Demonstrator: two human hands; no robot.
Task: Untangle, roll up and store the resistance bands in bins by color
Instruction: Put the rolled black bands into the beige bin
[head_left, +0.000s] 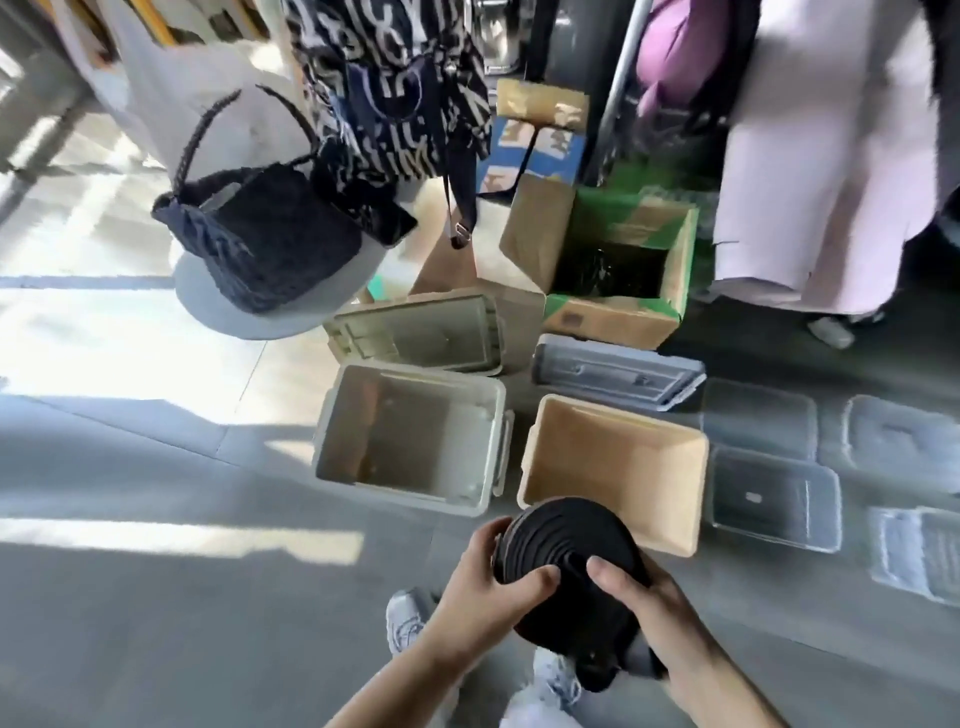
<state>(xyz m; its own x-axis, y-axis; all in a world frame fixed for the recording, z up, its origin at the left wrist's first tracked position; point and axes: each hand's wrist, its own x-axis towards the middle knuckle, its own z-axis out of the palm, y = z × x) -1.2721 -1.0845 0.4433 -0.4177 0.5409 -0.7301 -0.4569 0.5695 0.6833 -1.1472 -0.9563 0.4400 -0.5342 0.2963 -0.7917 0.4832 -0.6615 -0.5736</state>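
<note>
A black resistance band (563, 551), wound into a flat coil, is held low in the middle of the view. My left hand (485, 587) grips its left edge with the thumb lying over the coil. My right hand (654, 618) grips its right side, thumb on the coil's face. A loose dark end hangs below the coil. Just beyond the coil stand an open grey-white bin (332, 415) on the left and an open tan bin (691, 499) on the right. Both bins look bare inside.
Bin lids lie behind: a grey-white lid (410, 332) and a blue-grey lid (618, 374). Clear plastic containers (774, 499) sit to the right. An open cardboard box (613, 270) stands further back. A dark handbag (260, 244) rests on a round stool; clothes hang above.
</note>
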